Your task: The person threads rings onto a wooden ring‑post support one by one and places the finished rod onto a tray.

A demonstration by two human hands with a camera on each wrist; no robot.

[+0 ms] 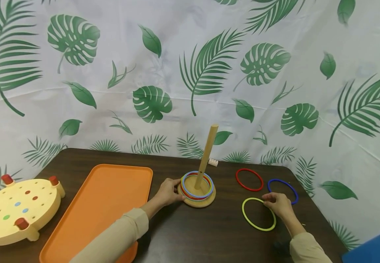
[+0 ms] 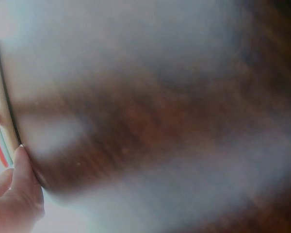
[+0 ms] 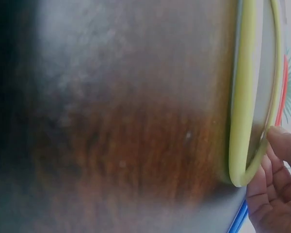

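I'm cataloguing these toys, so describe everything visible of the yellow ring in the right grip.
The yellow ring is a slim, smooth hoop, plastic by its look, open in the middle. It lies roughly level at the dark table; whether any of it is lifted is unclear. It sits nearer the camera than the red ring, with the blue ring toward its right. The right grip pinches its far edge.

a dark table (image 1: 216, 233) bears an orange tray (image 1: 111, 197), peg stand (image 1: 205, 157) and red ring (image 1: 250, 190).
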